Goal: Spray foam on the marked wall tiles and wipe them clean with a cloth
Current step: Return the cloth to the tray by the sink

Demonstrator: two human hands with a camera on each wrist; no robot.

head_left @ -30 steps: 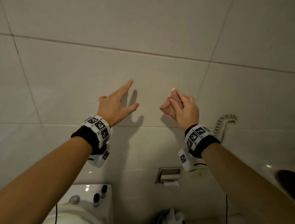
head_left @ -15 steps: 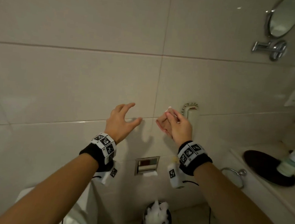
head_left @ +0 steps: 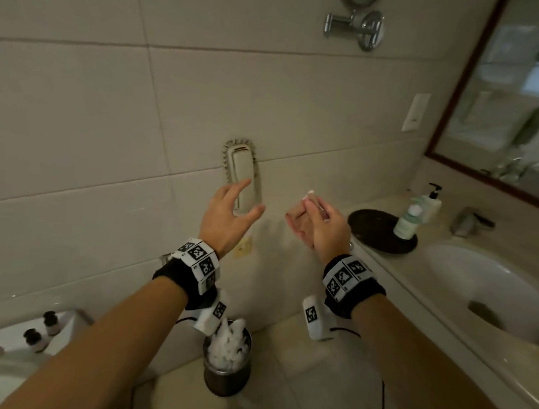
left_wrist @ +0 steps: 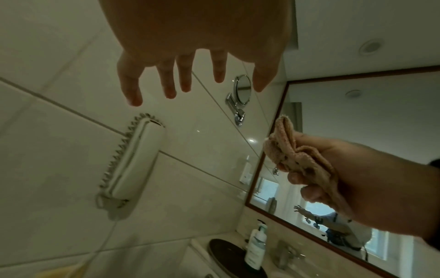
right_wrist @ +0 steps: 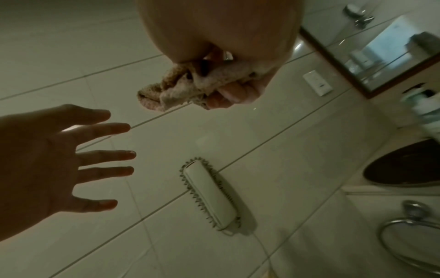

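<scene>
The right hand (head_left: 325,225) holds a bunched tan cloth (left_wrist: 295,150) curled in its fingers, up in front of the wall tiles (head_left: 74,105) without touching them. The left hand (head_left: 228,213) is spread wide and holds nothing, just in front of the wall-mounted phone handset (head_left: 243,172).

Risks, as I judge them: a wipe across this stretch could catch the handset or its coiled cord and knock it off its cradle. A damp cloth could wet the wall plate (head_left: 416,112). A reach toward the counter could tip the pump bottle (head_left: 415,214) on its dark tray (head_left: 380,230).

No foam or marks show on the tiles, and no spray can is in view. The right fingertips are hidden behind the cloth.
</scene>
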